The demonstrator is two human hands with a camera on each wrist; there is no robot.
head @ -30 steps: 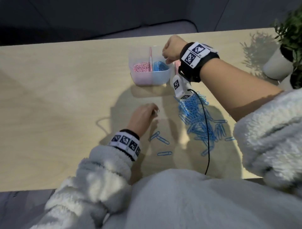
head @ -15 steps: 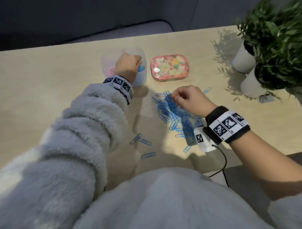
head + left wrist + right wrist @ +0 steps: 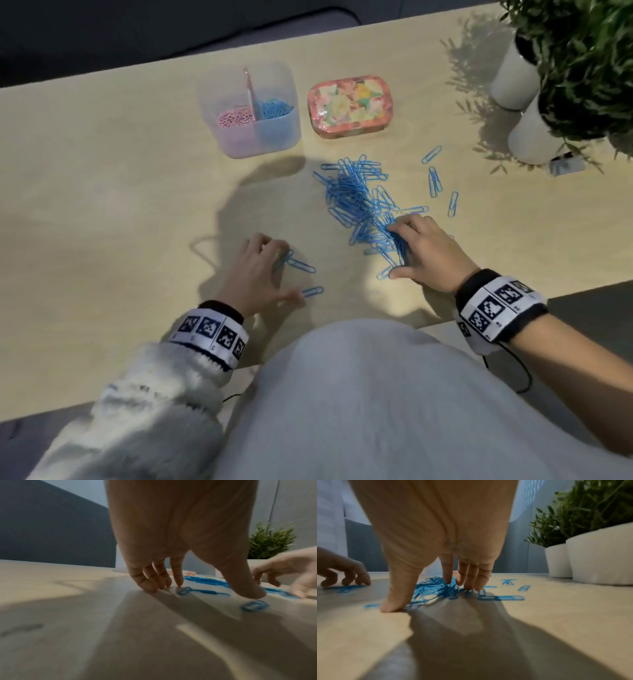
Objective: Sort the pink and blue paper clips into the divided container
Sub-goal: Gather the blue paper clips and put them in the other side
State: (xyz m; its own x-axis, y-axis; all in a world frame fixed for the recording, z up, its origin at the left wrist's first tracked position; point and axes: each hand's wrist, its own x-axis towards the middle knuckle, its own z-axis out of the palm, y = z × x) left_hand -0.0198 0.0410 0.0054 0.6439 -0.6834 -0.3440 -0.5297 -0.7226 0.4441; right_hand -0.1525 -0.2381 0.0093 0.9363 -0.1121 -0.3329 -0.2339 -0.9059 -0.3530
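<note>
The clear divided container point(image 3: 219, 102) stands at the back, with pink clips point(image 3: 234, 118) in its left half and blue clips point(image 3: 274, 108) in its right half. A pile of blue clips point(image 3: 358, 197) lies in front of it, to the right. My right hand point(image 3: 397, 250) point(image 3: 419, 595) rests on the pile's near end, thumb and straight fingers spread on the table with a bunch of clips between them. My left hand point(image 3: 291, 274) point(image 3: 214, 591) touches the table with straight fingers, at three loose blue clips point(image 3: 301, 265) point(image 3: 183, 591). Neither hand grips a clip.
A pink floral tin point(image 3: 351, 106) sits right of the container. Two white plant pots point(image 3: 513, 82) stand at the back right. Several stray blue clips point(image 3: 435, 181) lie right of the pile. The table's front edge point(image 3: 445, 322) runs just behind my wrists.
My left hand has come back from over the container to the loose clips near me. My right hand has slid from the pile's far end to its near end.
</note>
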